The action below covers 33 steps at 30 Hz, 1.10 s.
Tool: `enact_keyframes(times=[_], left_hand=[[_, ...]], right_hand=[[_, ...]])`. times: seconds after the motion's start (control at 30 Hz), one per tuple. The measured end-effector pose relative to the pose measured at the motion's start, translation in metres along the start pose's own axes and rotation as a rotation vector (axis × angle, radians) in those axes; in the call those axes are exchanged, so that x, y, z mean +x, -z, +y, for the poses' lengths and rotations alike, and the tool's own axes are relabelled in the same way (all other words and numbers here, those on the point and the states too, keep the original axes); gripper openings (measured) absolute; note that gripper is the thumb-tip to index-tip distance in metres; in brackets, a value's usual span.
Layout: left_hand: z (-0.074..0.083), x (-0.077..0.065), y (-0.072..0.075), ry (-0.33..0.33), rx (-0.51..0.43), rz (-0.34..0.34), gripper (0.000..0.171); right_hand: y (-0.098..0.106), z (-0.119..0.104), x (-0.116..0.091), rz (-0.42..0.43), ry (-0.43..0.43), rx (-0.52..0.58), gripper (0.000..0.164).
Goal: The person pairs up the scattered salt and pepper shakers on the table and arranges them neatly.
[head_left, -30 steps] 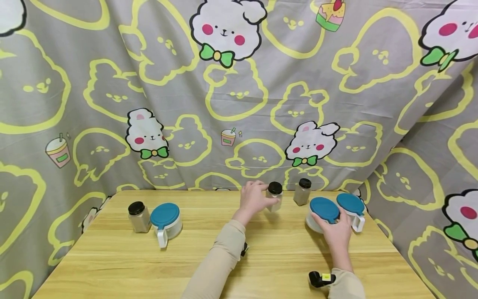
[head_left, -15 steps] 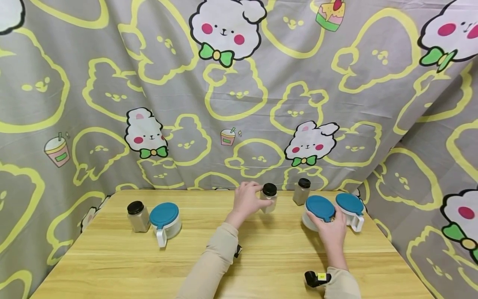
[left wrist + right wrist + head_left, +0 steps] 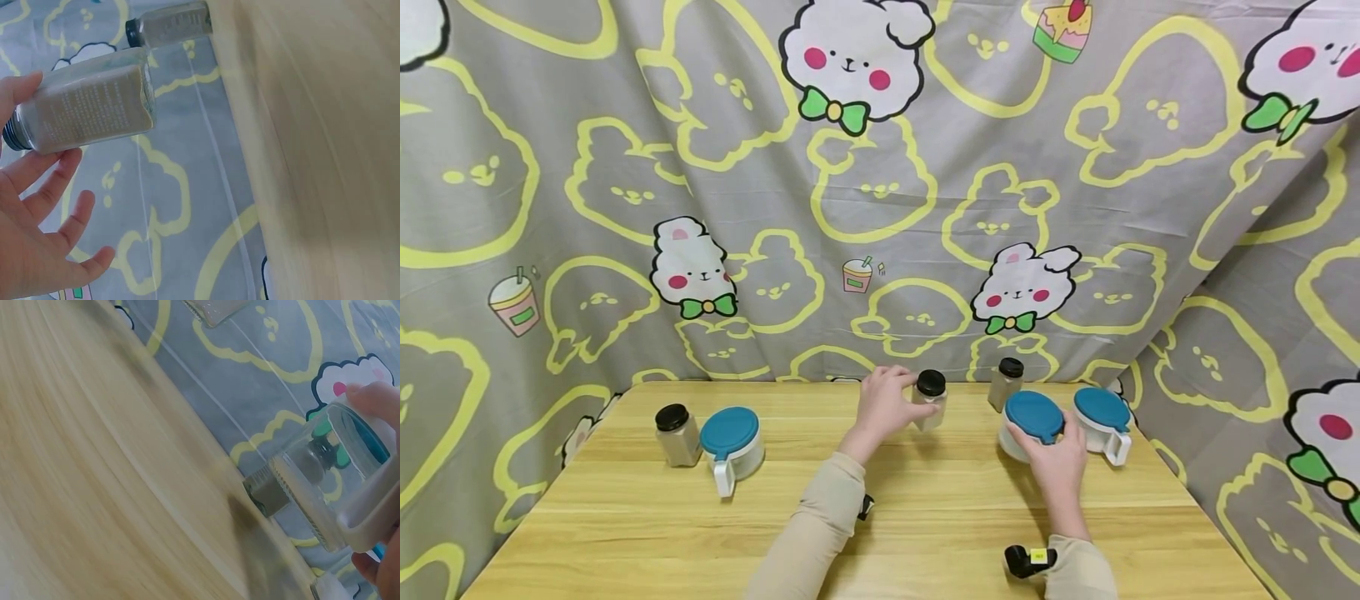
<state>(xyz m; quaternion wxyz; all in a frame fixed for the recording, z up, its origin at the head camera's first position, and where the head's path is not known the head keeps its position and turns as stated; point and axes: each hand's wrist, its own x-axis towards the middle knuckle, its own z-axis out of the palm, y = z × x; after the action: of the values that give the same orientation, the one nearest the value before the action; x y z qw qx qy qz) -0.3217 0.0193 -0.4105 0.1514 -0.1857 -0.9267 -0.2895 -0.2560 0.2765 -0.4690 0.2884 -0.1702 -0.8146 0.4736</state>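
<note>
In the head view my left hand (image 3: 883, 410) pinches a small glass spice jar (image 3: 931, 404) with a black lid, thumb on one side and fingers on the other. The left wrist view shows printed text on that jar (image 3: 94, 106) and its base raised off the table; the other fingers spread loosely. My right hand (image 3: 1063, 467) grips a clear seasoning pot (image 3: 1033, 417) with a blue lid and white handle. In the right wrist view this pot (image 3: 312, 481) is held above the table, its shadow on the wood. Both lids are closed.
Behind the right hand stands another black-lidded spice jar (image 3: 1006, 387), with a second blue-lidded pot (image 3: 1102, 410) to its right. At the left are a spice jar (image 3: 678, 442) and a blue-lidded pot (image 3: 732, 433), side by side. A patterned curtain (image 3: 880, 208) hangs behind the wooden table (image 3: 925, 525).
Both hands have moved left, the left one carrying the spice jar and the right one the seasoning pot. The things standing on the table have stayed put.
</note>
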Motion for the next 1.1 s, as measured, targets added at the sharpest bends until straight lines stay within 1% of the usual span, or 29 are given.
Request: enact_keyframes(times=[0.2,0.3,0.47,0.8,1.1], left_hand=[[-0.005,-0.005,0.003,0.002,-0.036,0.005,0.066],[-0.007,-0.006,0.005,-0.008,-0.050,0.016,0.065],[-0.012,-0.007,0.008,-0.018,-0.024,0.020,0.064],[-0.022,-0.012,0.015,-0.016,-0.008,0.029,0.064],[-0.031,-0.018,0.022,-0.015,0.007,0.031,0.064]], right_hand=[[-0.004,-0.004,-0.003,-0.013,-0.017,0.002,0.096],[-0.006,-0.006,-0.004,-0.008,-0.010,0.008,0.096],[-0.011,-0.010,-0.007,0.001,0.007,0.010,0.094],[-0.018,-0.015,-0.013,-0.037,-0.003,0.010,0.096],[-0.026,-0.018,-0.018,-0.034,0.014,0.008,0.095]])
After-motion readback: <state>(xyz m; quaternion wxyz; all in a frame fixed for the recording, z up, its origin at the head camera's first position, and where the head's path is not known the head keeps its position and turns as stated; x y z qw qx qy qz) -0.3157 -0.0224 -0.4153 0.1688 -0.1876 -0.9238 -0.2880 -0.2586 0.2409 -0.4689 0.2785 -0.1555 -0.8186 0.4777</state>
